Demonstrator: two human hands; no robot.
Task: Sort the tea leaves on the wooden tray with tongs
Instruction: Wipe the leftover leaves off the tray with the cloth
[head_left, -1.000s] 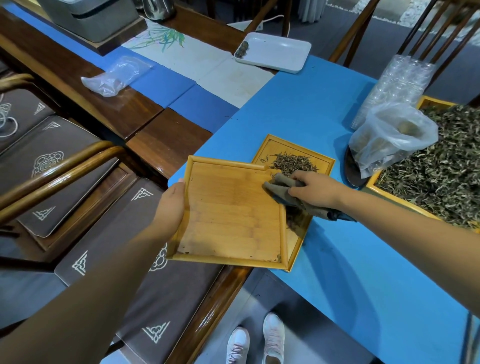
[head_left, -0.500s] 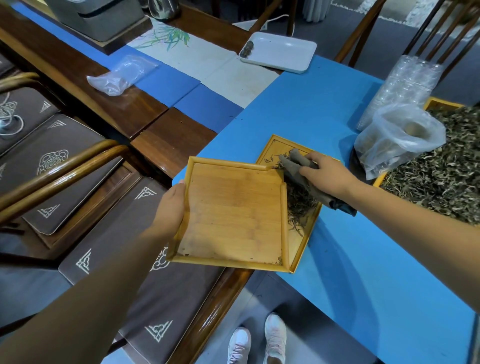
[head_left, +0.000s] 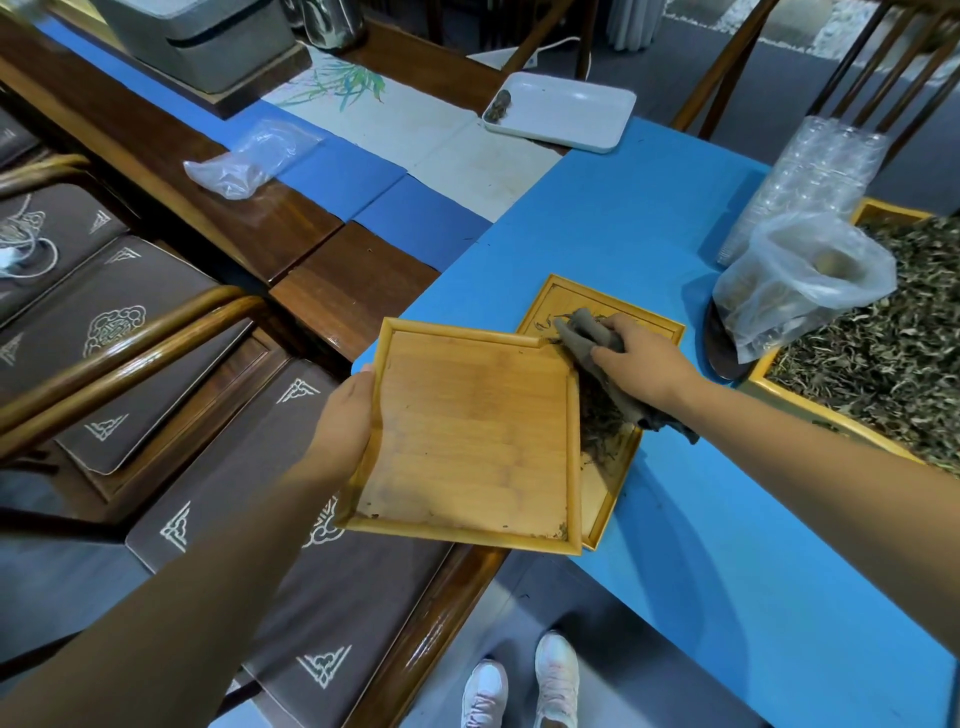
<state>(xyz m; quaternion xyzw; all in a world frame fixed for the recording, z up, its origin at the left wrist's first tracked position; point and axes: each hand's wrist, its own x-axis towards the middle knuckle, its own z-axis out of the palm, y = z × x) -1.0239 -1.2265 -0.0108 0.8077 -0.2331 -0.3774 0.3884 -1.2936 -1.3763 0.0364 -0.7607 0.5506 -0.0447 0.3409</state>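
My left hand (head_left: 347, 419) grips the left rim of a square wooden tray (head_left: 470, 436), which is nearly bare with a few crumbs along its near edge. It is held above the table edge, overlapping a second wooden tray (head_left: 602, 499) lying on the blue table. A small heap of dark tea leaves (head_left: 597, 421) lies in that lower tray. My right hand (head_left: 641, 364) holds a grey-brown cloth (head_left: 587, 338) over the lower tray's far end, beside the held tray's corner. No tongs are in view.
A large wooden tray of loose tea leaves (head_left: 883, 353) sits at the right, with a clear plastic bag (head_left: 795, 280) and stacked plastic cups (head_left: 815, 171) beside it. A white tray (head_left: 566, 111) lies at the back. Chairs with brown cushions (head_left: 130, 322) stand left.
My right hand with the cloth has moved away along the lower tray toward its far end. The tea leaves now lie nearer the middle of that tray. My left hand keeps the upper tray.
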